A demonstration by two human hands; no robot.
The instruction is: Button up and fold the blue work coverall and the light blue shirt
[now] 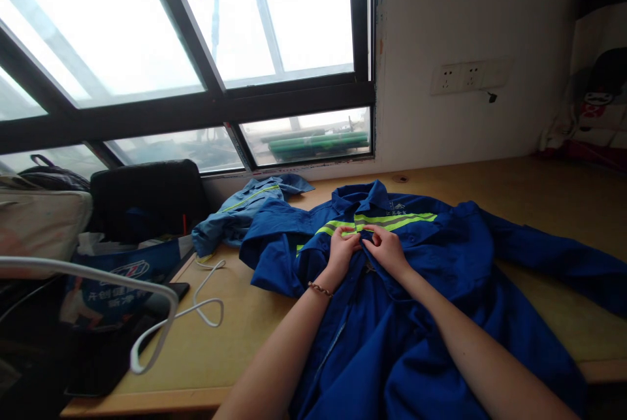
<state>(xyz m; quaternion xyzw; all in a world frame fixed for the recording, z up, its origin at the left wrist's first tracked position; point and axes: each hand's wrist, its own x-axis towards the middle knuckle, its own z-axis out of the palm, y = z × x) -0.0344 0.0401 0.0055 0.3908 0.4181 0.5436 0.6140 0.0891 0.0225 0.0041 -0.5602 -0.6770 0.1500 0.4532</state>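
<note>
Head view, single frame. Your blue work jacket [441, 276] lies spread front-up on the wooden desk [235, 341], collar toward 12 o'clock near the window [274, 28], hem toward 6 o'clock and running off the lower edge of the frame. One sleeve stretches out toward 3 o'clock along the desk. A yellow-green reflective stripe [392, 219] crosses the chest just below the collar.

Your left hand [343, 247] and right hand [386, 250] meet at the middle of the chest, just under the stripe. Both are closed in a pinch, fingertips gripping the jacket's front opening, knuckles nearly touching each other. What exactly sits between the fingertips is too small to tell. A thin braided bracelet [319, 289] rings your left wrist. Both forearms come in from 6 o'clock and rest over the jacket's lower half.

Surroundings: at 10 o'clock of the jacket, touching its shoulder, a lighter blue garment [245, 211] lies crumpled against the sill. At 9 o'clock a white hanger [208, 302] lies flat on the desk, near the jacket but apart from it. Farther toward 9 o'clock sit a black bag [147, 198] and a blue printed carrier bag [122, 276]. A wall socket [463, 77] is mounted at 1 o'clock, well above the desk.
</note>
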